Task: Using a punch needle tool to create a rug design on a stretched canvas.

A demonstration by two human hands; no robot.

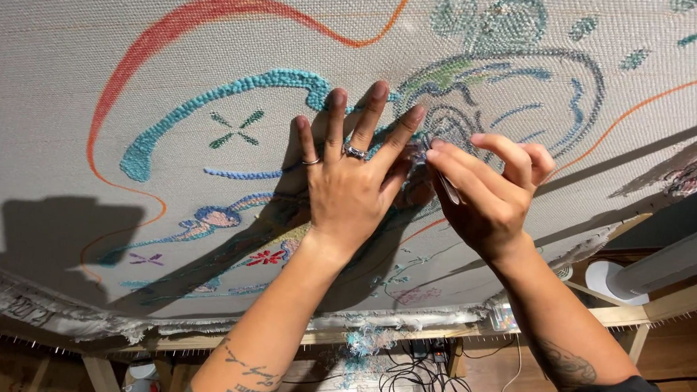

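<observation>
Stretching across a wooden frame (405, 334), a pale woven backing cloth (69, 62) fills most of the picture; tufted yarn motifs in teal, orange and red cover it. Cloth: taut, springy, light; yarn loops (235, 91) soft, likely easy to snag. Best handled flat-palmed beside the worked spot.
Left hand (349, 184): centre of frame, fingers spread and extended, pressed flat on the cloth, holding nothing; rings on two fingers.
Right hand (488, 191): just right of it, fingers curled, pinching a small slender metal tool (445, 181) at the teal loops; kind of tool unclear.
Below: tangled cables (426, 379) on the floor.
</observation>
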